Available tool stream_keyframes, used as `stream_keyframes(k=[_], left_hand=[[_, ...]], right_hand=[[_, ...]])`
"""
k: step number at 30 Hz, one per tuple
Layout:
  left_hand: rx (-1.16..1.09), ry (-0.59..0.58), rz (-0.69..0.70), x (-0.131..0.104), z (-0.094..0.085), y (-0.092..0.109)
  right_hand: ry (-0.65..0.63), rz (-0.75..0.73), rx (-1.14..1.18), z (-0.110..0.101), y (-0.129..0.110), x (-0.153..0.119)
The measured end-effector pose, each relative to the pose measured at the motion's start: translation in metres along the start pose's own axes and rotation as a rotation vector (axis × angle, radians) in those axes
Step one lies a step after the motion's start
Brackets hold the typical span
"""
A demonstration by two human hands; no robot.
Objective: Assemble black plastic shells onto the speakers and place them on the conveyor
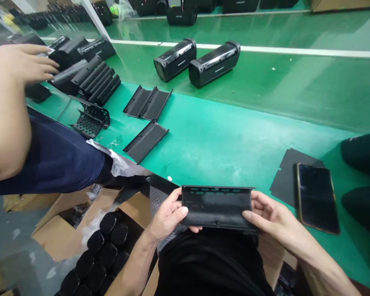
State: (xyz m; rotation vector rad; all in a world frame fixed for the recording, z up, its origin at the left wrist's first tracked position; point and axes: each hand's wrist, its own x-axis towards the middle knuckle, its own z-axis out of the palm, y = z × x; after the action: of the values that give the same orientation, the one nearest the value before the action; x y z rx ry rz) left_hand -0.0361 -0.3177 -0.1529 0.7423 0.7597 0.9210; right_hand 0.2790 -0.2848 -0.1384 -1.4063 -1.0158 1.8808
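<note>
Between my hands is a black plastic casing panel (217, 207), a curved rectangular shell with a row of slots along its far edge. My left hand (169, 213) grips its left end, thumb on top and fingers beneath. At the opposite end my right hand (269, 213) pinches it the same way. The panel is held over my lap, just off the table edge. Similar black panels lie on the green table to the left: a single panel (146, 141) nearer me and a pair of panels (148, 102) behind it.
A phone (319, 197) rests partly on a dark flat sheet (285, 174) at right. Two assembled black speaker-like units (215, 63) stand farther back. A co-worker's arm (9, 107) reaches over stacked black parts (97, 80) at left. Below are cardboard boxes (60, 234) and black rounded pieces (95, 275).
</note>
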Motion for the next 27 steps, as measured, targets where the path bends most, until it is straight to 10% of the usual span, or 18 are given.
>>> stream_keyframes(k=[27], left_hand=[[-0.245,0.089,-0.103,0.01,0.0,0.001]], right_hand=[[0.125,0.08,-0.009,0.012,-0.003,0.008]])
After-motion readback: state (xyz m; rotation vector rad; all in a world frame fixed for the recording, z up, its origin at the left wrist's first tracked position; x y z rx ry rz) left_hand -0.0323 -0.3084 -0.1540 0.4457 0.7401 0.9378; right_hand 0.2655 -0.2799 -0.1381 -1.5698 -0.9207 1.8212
